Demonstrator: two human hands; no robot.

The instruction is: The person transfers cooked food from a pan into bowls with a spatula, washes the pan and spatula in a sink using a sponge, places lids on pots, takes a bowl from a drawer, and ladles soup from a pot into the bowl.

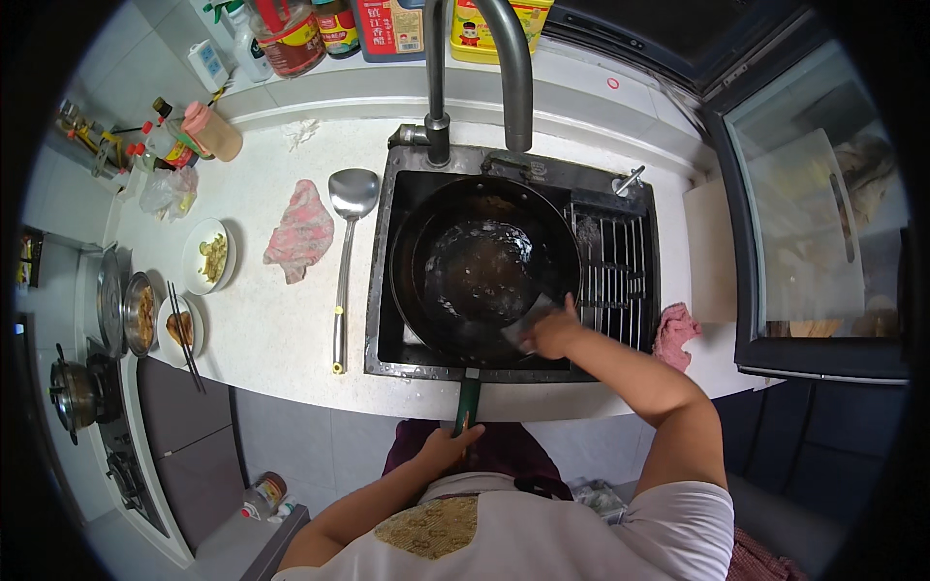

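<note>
My left hand [449,449] is closed round the green handle [469,399] of the black wok [415,266]. My right hand [552,334] has a grey cloth [519,327] gripped under its fingers at the wok's front-right inner wall; blur prevents my telling the exact finger placement. Location: the wok sits in the sink [375,339], below the tap [518,102], its handle reaching out over the front edge. Step in hand, in my judgement: scrubbing the inside wall. The next stroke appears to call for a firm hold on the handle against turning, with the cloth following the curve. Condition: interior dark and wet, water [484,276] glinting in the bottom, brownish patch on the far wall; residue or reflection, I cannot tell.
</note>
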